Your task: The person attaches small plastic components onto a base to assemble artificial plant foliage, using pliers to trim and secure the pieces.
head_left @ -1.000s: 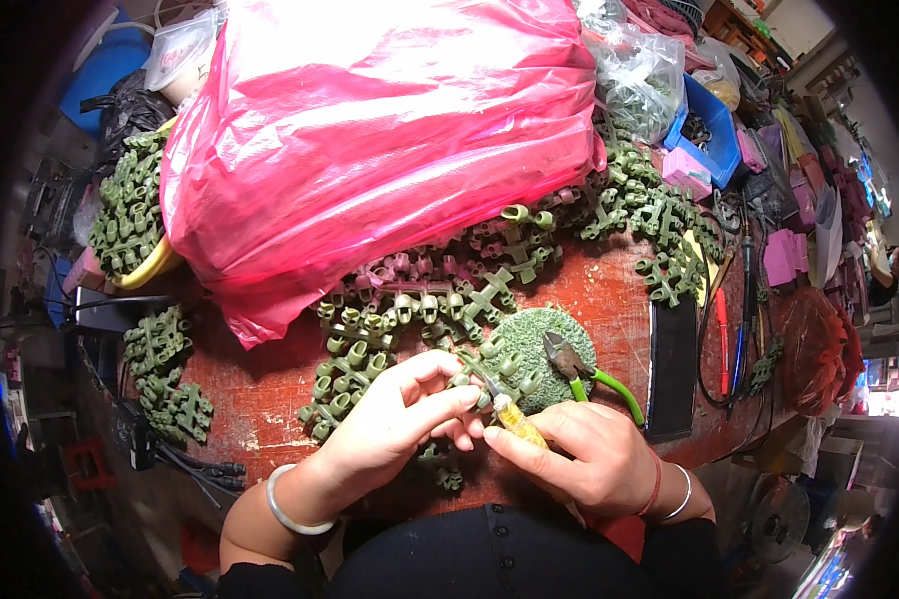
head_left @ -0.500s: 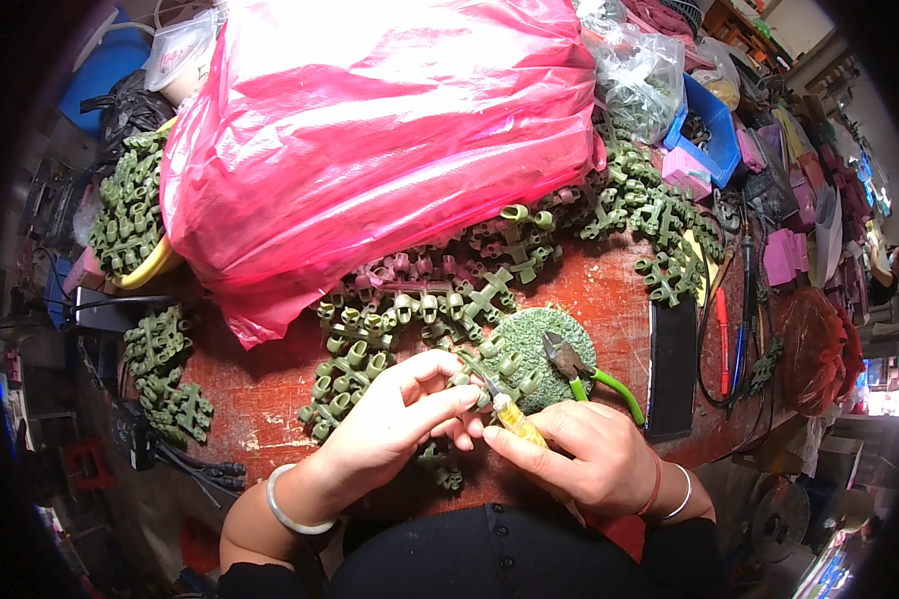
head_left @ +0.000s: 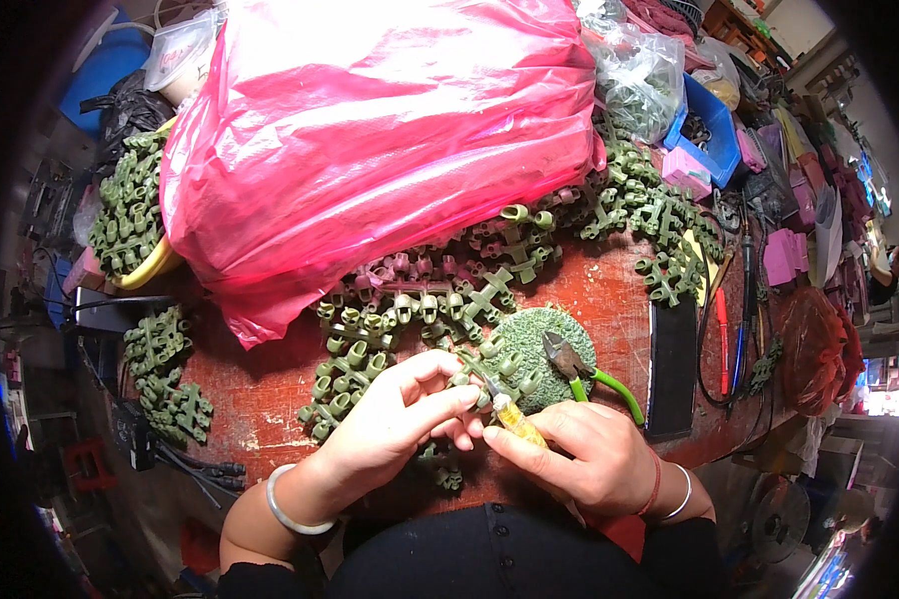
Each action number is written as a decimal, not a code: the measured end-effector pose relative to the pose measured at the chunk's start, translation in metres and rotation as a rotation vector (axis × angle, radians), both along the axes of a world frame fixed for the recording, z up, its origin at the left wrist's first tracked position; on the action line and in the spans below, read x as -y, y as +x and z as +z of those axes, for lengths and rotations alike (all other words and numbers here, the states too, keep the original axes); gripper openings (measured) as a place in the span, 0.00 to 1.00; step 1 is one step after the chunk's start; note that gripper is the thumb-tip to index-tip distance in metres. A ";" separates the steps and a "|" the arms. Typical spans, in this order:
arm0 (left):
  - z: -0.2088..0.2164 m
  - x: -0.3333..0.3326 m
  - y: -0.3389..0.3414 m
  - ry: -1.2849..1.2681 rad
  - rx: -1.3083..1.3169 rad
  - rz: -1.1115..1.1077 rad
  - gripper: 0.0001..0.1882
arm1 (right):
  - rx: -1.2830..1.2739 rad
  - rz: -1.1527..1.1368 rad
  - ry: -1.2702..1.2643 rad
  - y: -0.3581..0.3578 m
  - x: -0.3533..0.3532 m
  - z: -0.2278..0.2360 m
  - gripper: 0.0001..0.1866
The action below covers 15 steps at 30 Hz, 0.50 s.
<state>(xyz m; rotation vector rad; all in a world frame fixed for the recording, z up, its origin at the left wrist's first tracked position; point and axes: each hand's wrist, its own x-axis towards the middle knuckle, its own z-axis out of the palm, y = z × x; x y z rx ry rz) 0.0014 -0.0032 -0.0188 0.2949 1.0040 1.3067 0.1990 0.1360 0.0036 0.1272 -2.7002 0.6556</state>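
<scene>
My left hand [head_left: 395,414] pinches a green branched piece [head_left: 510,367] with small cup-like ends along its stem. In my right hand [head_left: 604,454] is a slim tool with a yellow translucent handle [head_left: 515,416] and a thin metal tip. That tip meets the near end of the branched piece, and the fingers partly hide the contact. Under and beyond the piece lies a round mat of green granules [head_left: 529,325]. Side cutters with green handles [head_left: 619,391] rest partly over its right edge. Left of my left hand are more branched green pieces [head_left: 353,365].
A large pink plastic sheet [head_left: 390,150] covers a bulky heap at the back of the red table [head_left: 250,389]. Green pieces [head_left: 167,384] lie at left. To the right are a black flat slab [head_left: 671,369], a red pen [head_left: 722,334], cables and a blue bin [head_left: 711,135].
</scene>
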 end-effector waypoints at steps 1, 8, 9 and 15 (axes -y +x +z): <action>0.001 0.000 0.000 -0.011 -0.014 0.002 0.07 | 0.000 0.000 0.000 0.000 0.000 0.000 0.26; 0.000 0.001 -0.001 0.002 0.008 -0.003 0.08 | -0.002 -0.003 0.008 0.000 0.000 0.001 0.26; 0.000 0.001 0.000 0.004 0.009 -0.001 0.08 | -0.001 -0.005 0.008 0.000 0.000 0.001 0.26; 0.000 0.001 -0.001 0.008 0.003 -0.001 0.08 | -0.003 -0.005 0.016 0.000 0.000 0.000 0.26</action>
